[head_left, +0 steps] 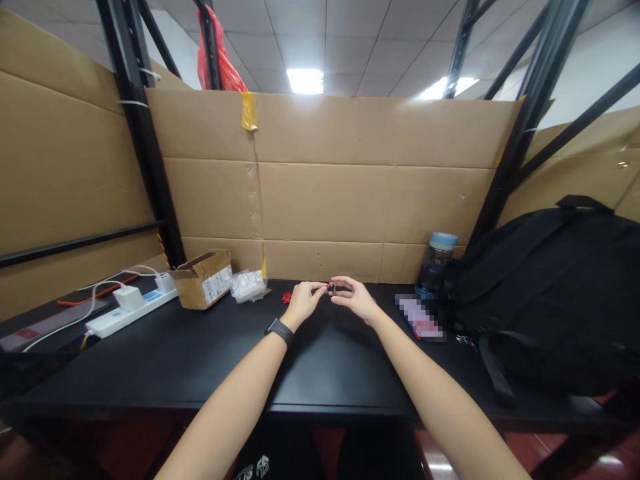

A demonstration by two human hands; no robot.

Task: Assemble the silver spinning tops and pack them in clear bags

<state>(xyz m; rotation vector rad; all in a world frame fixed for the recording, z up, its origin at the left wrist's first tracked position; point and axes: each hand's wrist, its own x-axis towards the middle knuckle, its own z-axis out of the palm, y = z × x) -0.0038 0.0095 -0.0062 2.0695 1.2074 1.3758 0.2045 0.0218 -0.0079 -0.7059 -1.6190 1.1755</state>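
Note:
My left hand [304, 301], with a dark watch on the wrist, is closed in a pinch above the black table. Its fingertips meet at a small reddish, ring-like thing [332, 288], too small to name. From the other side my right hand [356, 300] grips the same spot between thumb and fingers. The two hands almost touch there. Just left of my left hand, a little heap of red pieces [287, 297] lies on the table [330, 373], partly hidden by the hand.
At the left stand a white power strip [133, 312] with plugs and cables, an opened cardboard box [203, 280] and crumpled clear plastic [249, 286]. To the right are a phone [420, 317], a water bottle [436, 265] and a large black backpack [555, 300]. Cardboard [320, 200] walls the back.

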